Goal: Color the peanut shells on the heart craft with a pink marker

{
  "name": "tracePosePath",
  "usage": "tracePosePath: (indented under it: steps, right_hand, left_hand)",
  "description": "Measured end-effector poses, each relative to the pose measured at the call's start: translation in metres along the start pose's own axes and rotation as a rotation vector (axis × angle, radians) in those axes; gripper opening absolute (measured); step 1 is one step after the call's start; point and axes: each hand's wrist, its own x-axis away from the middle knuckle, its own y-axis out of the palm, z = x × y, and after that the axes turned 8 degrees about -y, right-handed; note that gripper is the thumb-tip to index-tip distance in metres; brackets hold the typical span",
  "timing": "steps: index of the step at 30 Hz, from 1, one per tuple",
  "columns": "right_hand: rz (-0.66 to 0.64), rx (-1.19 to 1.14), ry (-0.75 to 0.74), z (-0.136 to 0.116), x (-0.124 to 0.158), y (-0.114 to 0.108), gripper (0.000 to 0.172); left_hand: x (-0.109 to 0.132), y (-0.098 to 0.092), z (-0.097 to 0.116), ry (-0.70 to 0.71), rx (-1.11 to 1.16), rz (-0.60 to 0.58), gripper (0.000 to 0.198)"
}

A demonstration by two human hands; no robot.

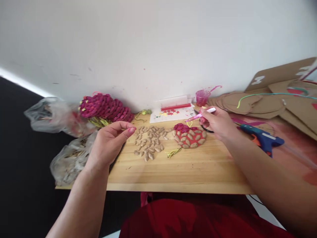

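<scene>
My right hand (219, 124) grips a paintbrush (211, 110) with a white handle and a pink-stained front end. Its tip is close above a round red disc (192, 141) covered with peanuts in their shells. At the disc's far left the peanuts are painted magenta (181, 128), and a yellow loop (190, 124) stands at its far edge. To the left, my left hand (109, 140) hovers with thumb and forefinger pressed together; whatever they hold, if anything, cannot be made out. Loose unpainted peanuts (150, 140) lie between the hands.
A magenta-painted peanut piece (105, 107) and plastic bags (71, 162) are at left. White paper (158, 115) with small stars, a cup of pink paint (202, 97) and yellow strings (173, 152) lie around. At right are a blue glue gun (266, 137) and cardboard pieces (262, 104).
</scene>
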Motion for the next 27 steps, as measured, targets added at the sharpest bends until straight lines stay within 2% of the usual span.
tracePosePath:
  steps: [4, 9, 14, 17, 20, 23, 25, 26, 27]
  right_hand:
    - [0.010, 0.028, 0.062, -0.007, 0.002, 0.005, 0.024]
    - [0.043, 0.078, 0.107, -0.014, 0.004, 0.011, 0.023]
    - [0.061, 0.133, 0.105, -0.017, 0.005, 0.012, 0.026]
    - [0.073, 0.132, 0.125, -0.018, 0.005, 0.011, 0.023]
    - [0.062, 0.088, 0.095, -0.015, 0.004, 0.009, 0.026]
    - [0.046, 0.035, 0.054, -0.011, 0.003, 0.008, 0.053]
    - [0.038, 0.020, 0.040, -0.010, 0.003, 0.008, 0.066]
    - [0.036, 0.013, 0.032, -0.009, 0.003, 0.008, 0.069]
    - [0.036, 0.009, 0.020, -0.009, 0.002, 0.007, 0.070]
  left_hand:
    - [0.026, -0.035, -0.011, -0.098, 0.023, 0.048, 0.029]
    - [0.056, -0.066, -0.022, -0.177, -0.062, 0.091, 0.027]
    - [0.084, -0.089, -0.031, -0.248, -0.112, 0.167, 0.036]
    - [0.104, -0.112, -0.043, -0.357, -0.123, 0.196, 0.032]
    - [0.125, -0.141, -0.067, -0.517, -0.213, 0.102, 0.044]
    - [0.149, -0.162, -0.103, -0.712, -0.303, -0.013, 0.044]
    - [0.172, -0.168, -0.129, -0.805, -0.409, -0.007, 0.030]
    - [0.185, -0.169, -0.142, -0.820, -0.507, 0.018, 0.024]
    - [0.200, -0.168, -0.152, -0.790, -0.597, 0.060, 0.027]
